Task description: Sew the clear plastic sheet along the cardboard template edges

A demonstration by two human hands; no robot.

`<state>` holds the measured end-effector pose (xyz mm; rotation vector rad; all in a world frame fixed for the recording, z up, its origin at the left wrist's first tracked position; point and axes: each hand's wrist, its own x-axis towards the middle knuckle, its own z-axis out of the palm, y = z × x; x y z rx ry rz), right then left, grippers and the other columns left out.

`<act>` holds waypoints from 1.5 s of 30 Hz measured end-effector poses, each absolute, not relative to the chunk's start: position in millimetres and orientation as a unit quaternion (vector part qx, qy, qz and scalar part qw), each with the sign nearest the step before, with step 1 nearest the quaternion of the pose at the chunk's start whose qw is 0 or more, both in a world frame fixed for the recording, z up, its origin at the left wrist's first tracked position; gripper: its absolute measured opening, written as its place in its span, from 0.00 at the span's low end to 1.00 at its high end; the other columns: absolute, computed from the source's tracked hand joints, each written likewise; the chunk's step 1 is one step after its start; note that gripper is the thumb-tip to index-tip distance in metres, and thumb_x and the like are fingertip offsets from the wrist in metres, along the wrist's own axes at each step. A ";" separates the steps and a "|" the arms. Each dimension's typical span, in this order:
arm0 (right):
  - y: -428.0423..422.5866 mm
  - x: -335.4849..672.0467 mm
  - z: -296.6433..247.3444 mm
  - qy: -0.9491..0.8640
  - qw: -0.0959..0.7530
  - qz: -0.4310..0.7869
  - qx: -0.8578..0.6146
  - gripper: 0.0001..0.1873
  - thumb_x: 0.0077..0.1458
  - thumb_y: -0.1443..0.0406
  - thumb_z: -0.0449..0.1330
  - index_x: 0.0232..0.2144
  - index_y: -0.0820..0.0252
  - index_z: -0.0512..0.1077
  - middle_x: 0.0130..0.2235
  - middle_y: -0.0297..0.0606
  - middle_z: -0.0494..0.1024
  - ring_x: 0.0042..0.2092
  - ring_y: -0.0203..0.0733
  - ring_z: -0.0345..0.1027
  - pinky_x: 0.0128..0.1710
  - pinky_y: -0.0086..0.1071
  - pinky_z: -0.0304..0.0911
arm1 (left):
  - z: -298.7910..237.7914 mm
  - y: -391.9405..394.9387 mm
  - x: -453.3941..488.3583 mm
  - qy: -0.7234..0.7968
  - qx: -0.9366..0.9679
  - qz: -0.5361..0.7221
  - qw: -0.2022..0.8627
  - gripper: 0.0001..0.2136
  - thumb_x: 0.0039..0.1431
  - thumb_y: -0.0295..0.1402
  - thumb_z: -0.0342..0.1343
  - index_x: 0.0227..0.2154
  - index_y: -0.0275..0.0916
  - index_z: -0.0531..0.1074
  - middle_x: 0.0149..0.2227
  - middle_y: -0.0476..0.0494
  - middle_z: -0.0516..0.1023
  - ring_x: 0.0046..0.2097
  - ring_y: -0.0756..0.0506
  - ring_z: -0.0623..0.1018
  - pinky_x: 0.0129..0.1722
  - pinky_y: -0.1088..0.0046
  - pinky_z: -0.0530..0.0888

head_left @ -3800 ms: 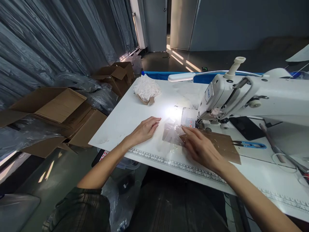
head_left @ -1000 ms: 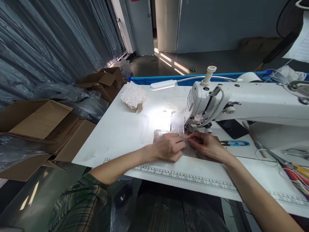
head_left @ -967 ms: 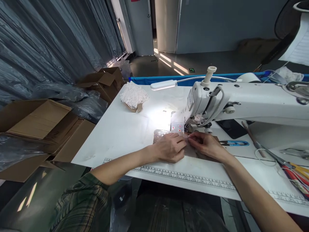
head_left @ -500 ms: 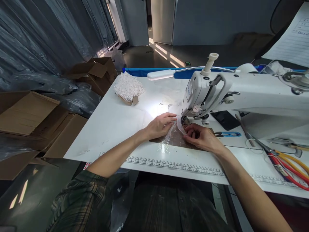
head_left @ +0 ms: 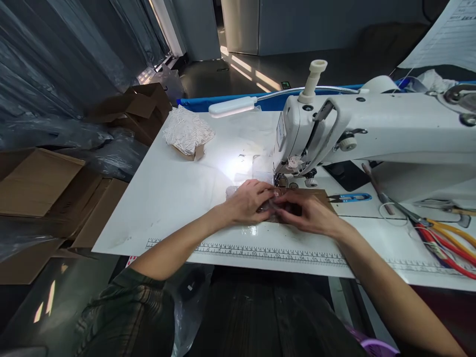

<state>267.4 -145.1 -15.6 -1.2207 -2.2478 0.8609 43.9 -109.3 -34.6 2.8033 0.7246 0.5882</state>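
Just in front of the presser foot of a white sewing machine point(head_left: 316, 134), my two hands are close together, fingertips nearly meeting. A small piece of thin, sheer whitish fabric point(head_left: 274, 200) is between them, mostly covered by the fingers. My left hand point(head_left: 247, 202) is closed on its left side, palm down. From the right, my right hand point(head_left: 308, 210) pinches it between thumb and fingers. Under the hands lies a shiny brown plate point(head_left: 323, 195). The fabric's exact shape is hidden.
Blue thread snips point(head_left: 349, 198), a dark phone-like slab point(head_left: 345, 175), and red and yellow-handled scissors point(head_left: 442, 238) lie to the right. White lace pieces point(head_left: 188, 130) fill a small box at the back left. A lamp point(head_left: 232, 106) shines down. Cardboard boxes point(head_left: 40, 183) stand left.
Both hands have come together. The fabric strip that curved by the presser foot is now gathered between the fingers, slightly nearer me. The view has shifted a little.
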 end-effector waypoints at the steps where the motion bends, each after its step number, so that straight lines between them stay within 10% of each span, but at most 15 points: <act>1: -143.2 271.7 -11.9 -0.800 0.216 0.331 -0.451 0.14 0.58 0.60 0.55 0.42 0.56 0.76 0.37 0.38 0.80 0.35 0.41 0.72 0.35 0.33 0.65 | -33.9 -106.4 40.4 0.245 0.945 0.187 0.106 0.15 0.60 0.39 0.56 0.48 0.38 0.71 0.53 0.37 0.72 0.53 0.38 0.73 0.54 0.51 0.69; 7: -131.8 282.3 -7.0 -0.795 0.172 0.270 -0.516 0.17 0.61 0.59 0.52 0.45 0.57 0.77 0.26 0.34 0.75 0.27 0.39 0.68 0.28 0.32 0.60 | -27.4 -100.7 30.9 0.265 0.945 0.154 0.114 0.12 0.60 0.41 0.59 0.45 0.46 0.75 0.60 0.41 0.67 0.60 0.35 0.67 0.59 0.42 0.61; 19: -137.1 274.5 -44.1 -0.851 0.263 0.185 -0.416 0.19 0.60 0.66 0.53 0.51 0.56 0.75 0.45 0.46 0.75 0.44 0.47 0.71 0.44 0.42 0.70 | -34.1 -106.2 36.2 0.209 0.935 0.281 0.056 0.06 0.65 0.29 0.54 0.34 0.35 0.75 0.36 0.44 0.77 0.33 0.51 0.77 0.29 0.75 0.76; 24: -135.1 276.3 -44.2 -0.842 0.285 0.188 -0.417 0.20 0.59 0.70 0.51 0.51 0.58 0.75 0.45 0.45 0.76 0.41 0.45 0.72 0.44 0.41 0.70 | -39.3 -106.2 43.9 0.180 0.914 0.354 0.078 0.05 0.64 0.26 0.55 0.38 0.36 0.76 0.43 0.42 0.79 0.44 0.50 0.80 0.42 0.74 0.82; 32: -141.6 270.7 -39.7 -0.856 0.266 0.166 -0.412 0.21 0.58 0.70 0.53 0.53 0.57 0.74 0.45 0.46 0.75 0.44 0.46 0.71 0.46 0.42 0.69 | -38.6 -89.5 29.0 0.189 0.951 0.237 0.065 0.08 0.66 0.34 0.55 0.35 0.38 0.77 0.51 0.40 0.76 0.50 0.43 0.78 0.57 0.47 0.72; 45: -141.7 264.0 -41.1 -0.873 0.220 0.088 -0.426 0.20 0.60 0.69 0.50 0.50 0.60 0.76 0.43 0.48 0.72 0.43 0.47 0.68 0.44 0.42 0.68 | -27.8 -99.8 33.4 0.146 0.963 0.221 -0.055 0.06 0.65 0.28 0.54 0.33 0.40 0.74 0.43 0.47 0.79 0.39 0.49 0.75 0.52 0.59 0.68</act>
